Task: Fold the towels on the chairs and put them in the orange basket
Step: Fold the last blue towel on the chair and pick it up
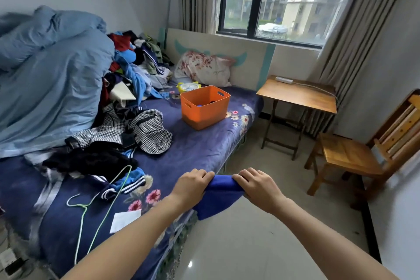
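No legible text anywhere

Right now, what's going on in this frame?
A person is handling a blue towel at the near edge of the bed. The left hand and right hand each grip its top edge, and the rest hangs down between them. The orange basket sits farther up the bed with something small and dark inside. The towel is not yet in it. A wooden chair stands on the floor to the right.
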The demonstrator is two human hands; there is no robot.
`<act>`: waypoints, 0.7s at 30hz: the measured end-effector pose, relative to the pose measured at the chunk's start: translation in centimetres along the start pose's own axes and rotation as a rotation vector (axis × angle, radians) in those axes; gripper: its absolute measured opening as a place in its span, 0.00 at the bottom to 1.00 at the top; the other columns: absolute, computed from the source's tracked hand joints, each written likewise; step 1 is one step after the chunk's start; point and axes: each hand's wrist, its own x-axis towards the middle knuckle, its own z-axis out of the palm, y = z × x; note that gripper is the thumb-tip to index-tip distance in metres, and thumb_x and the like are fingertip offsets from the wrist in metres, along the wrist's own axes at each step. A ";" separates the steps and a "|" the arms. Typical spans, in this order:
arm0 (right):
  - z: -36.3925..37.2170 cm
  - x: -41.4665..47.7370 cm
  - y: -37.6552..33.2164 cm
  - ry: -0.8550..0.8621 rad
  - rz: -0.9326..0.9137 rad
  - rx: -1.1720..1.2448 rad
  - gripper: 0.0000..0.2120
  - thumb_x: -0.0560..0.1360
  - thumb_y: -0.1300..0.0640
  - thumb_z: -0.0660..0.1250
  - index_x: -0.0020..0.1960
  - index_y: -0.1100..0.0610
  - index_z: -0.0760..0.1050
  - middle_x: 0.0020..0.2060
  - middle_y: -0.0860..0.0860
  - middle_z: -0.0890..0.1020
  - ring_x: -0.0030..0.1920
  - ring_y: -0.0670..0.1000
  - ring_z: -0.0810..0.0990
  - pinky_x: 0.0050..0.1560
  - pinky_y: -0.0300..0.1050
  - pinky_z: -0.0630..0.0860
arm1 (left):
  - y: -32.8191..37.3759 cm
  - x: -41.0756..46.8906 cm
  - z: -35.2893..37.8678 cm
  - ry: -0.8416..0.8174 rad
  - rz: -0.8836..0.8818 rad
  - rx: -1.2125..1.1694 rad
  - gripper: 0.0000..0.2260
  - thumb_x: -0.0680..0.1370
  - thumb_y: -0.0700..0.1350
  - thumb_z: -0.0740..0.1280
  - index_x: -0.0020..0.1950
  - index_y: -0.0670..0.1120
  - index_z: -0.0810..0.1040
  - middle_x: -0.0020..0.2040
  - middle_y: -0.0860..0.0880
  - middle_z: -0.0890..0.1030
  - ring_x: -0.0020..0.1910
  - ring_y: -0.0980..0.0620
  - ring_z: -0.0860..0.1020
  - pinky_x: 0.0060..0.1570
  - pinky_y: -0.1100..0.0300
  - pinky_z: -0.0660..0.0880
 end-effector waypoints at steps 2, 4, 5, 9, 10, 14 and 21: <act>1.4 -0.1 2.8 0.001 -0.009 0.001 0.24 0.56 0.61 0.74 0.50 0.54 0.71 0.36 0.49 0.80 0.32 0.51 0.77 0.27 0.40 0.73 | -0.2 3.3 1.3 -0.016 0.034 0.019 0.30 0.52 0.43 0.77 0.48 0.50 0.67 0.30 0.54 0.77 0.24 0.54 0.74 0.20 0.67 0.69; 3.4 -0.1 7.0 -0.009 -0.007 -0.023 0.25 0.56 0.60 0.75 0.51 0.54 0.69 0.36 0.49 0.80 0.32 0.51 0.77 0.27 0.40 0.73 | -0.3 7.7 3.0 -0.012 0.059 0.062 0.28 0.52 0.43 0.76 0.47 0.50 0.68 0.30 0.54 0.77 0.23 0.54 0.74 0.19 0.66 0.69; 4.0 0.2 9.2 -0.017 0.016 -0.019 0.26 0.56 0.60 0.75 0.51 0.54 0.69 0.36 0.49 0.80 0.32 0.52 0.78 0.27 0.40 0.74 | -0.4 10.0 3.6 -0.016 0.056 0.068 0.27 0.52 0.43 0.77 0.46 0.50 0.69 0.30 0.54 0.77 0.23 0.54 0.73 0.19 0.66 0.69; 6.5 0.9 16.0 -0.016 0.053 0.023 0.21 0.60 0.57 0.70 0.51 0.53 0.69 0.36 0.48 0.80 0.33 0.51 0.78 0.28 0.39 0.74 | 0.0 16.8 6.1 -0.035 0.044 0.031 0.27 0.53 0.42 0.77 0.46 0.50 0.69 0.29 0.53 0.77 0.23 0.53 0.73 0.19 0.65 0.69; 7.2 1.3 18.0 -0.011 0.044 0.005 0.17 0.63 0.56 0.64 0.51 0.53 0.68 0.36 0.48 0.80 0.33 0.51 0.78 0.28 0.38 0.74 | -0.1 18.5 6.8 -0.022 0.046 0.043 0.27 0.53 0.42 0.77 0.46 0.50 0.69 0.29 0.53 0.77 0.23 0.53 0.73 0.19 0.66 0.69; 9.9 2.6 22.4 -0.038 0.025 0.032 0.15 0.63 0.56 0.63 0.50 0.53 0.70 0.36 0.48 0.79 0.33 0.51 0.77 0.28 0.39 0.74 | -1.1 22.4 9.2 -0.065 0.011 0.004 0.28 0.52 0.43 0.77 0.48 0.51 0.69 0.31 0.54 0.77 0.24 0.55 0.74 0.20 0.67 0.69; 17.7 6.8 26.9 -0.086 -0.068 0.082 0.12 0.63 0.55 0.60 0.47 0.52 0.73 0.34 0.47 0.78 0.31 0.49 0.76 0.27 0.37 0.71 | -6.2 26.5 15.4 -0.147 -0.080 -0.014 0.32 0.48 0.46 0.77 0.47 0.53 0.67 0.30 0.57 0.77 0.25 0.58 0.74 0.20 0.69 0.69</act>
